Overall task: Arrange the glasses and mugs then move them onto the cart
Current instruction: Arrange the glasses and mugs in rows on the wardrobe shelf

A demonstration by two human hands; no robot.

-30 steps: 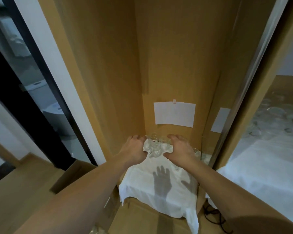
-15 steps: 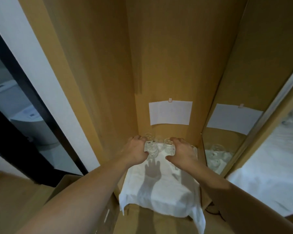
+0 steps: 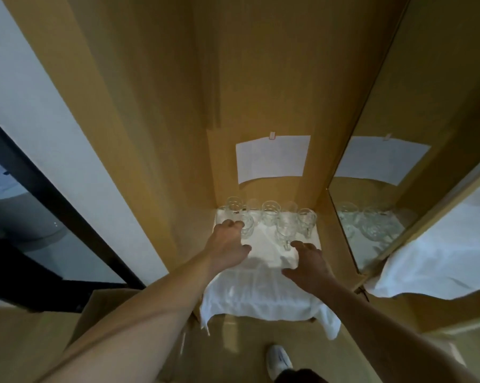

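Note:
Several clear glasses and glass mugs (image 3: 270,217) stand bunched at the back of a surface covered by a white cloth (image 3: 261,297), against a cardboard wall. My left hand (image 3: 229,244) reaches in from the left, and its fingertips touch the front-left glass (image 3: 247,229). My right hand (image 3: 308,262) hovers over the cloth with fingers spread. It is just in front of the front mug (image 3: 285,233) and holds nothing.
Tall cardboard panels (image 3: 155,134) enclose the surface on the left and back, with a white paper sheet (image 3: 272,158) pinned behind the glasses. A mirror (image 3: 371,217) on the right reflects the glasses. A white-draped surface (image 3: 440,258) lies at far right and my shoe (image 3: 279,357) is below.
Both hands have drawn back from around the cluster of glasses. The right hand has opened over the cloth and the left now only touches the front-left glass. The camera tilted down.

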